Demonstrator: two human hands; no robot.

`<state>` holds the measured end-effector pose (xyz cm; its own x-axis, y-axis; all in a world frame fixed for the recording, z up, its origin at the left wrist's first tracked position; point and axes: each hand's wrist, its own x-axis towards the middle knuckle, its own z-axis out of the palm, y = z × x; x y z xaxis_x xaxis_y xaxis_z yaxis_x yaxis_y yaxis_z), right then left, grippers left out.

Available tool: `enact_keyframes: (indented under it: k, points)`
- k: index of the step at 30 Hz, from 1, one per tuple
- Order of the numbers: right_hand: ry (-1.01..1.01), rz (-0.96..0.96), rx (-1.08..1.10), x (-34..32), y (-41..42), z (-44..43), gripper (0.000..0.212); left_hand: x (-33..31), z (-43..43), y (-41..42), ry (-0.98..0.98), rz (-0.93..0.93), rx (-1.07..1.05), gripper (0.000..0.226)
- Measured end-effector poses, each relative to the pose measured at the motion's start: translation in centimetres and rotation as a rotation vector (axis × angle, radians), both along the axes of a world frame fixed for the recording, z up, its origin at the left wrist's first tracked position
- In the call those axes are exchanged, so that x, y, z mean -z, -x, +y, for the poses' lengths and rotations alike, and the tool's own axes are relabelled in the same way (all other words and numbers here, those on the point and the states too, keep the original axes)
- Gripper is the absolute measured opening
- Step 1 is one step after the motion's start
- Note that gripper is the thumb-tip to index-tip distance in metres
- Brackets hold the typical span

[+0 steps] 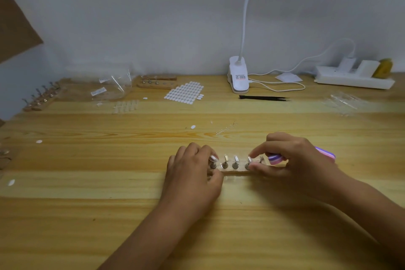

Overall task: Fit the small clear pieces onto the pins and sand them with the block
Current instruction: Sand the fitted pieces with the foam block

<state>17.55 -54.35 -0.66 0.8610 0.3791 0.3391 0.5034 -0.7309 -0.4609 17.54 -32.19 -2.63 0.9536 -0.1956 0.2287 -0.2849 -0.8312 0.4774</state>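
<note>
Hands [192, 173] [295, 161] pinching pin strip [235, 172] ends, right holding block [326, 153]

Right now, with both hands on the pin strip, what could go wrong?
1. The right hand keeps the sanding block in its grip while finger and thumb pinch the clear piece on the fourth pin from the left. With so little finger control, the piece may seat crooked or pop off.
2. The left hand holds the wooden strip only at its left end, so pressing could tip it.
</note>
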Motion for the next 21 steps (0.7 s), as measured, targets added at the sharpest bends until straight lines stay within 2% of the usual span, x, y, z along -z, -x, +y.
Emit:
enact_keyframes:
  k: [3,5,12,17,19,21]
  points:
    - [-0.043,0.075,-0.006,-0.4,0.3,-0.7,0.040,0.1,0.1,0.0,0.008,-0.003,0.012,0.015]
    - [-0.089,0.089,-0.016,-0.6,0.5,-1.3,0.047,0.1,0.2,0.0,0.012,-0.011,0.021,0.015]
    - [-0.106,0.011,-0.029,-0.3,0.3,-1.6,0.031,0.1,0.2,0.0,0.018,-0.029,0.012,0.016]
    - [-0.177,0.066,0.012,0.1,0.3,-2.2,0.014,-0.1,0.2,0.1,0.031,-0.041,0.009,0.016]
    - [-0.237,0.102,0.038,-0.2,0.5,-2.4,0.017,-0.1,0.2,0.2,0.026,-0.063,0.003,0.022]
    - [-0.310,0.125,0.057,-0.7,0.8,-2.4,0.023,-0.3,0.2,0.4,-0.001,-0.143,0.020,0.037]
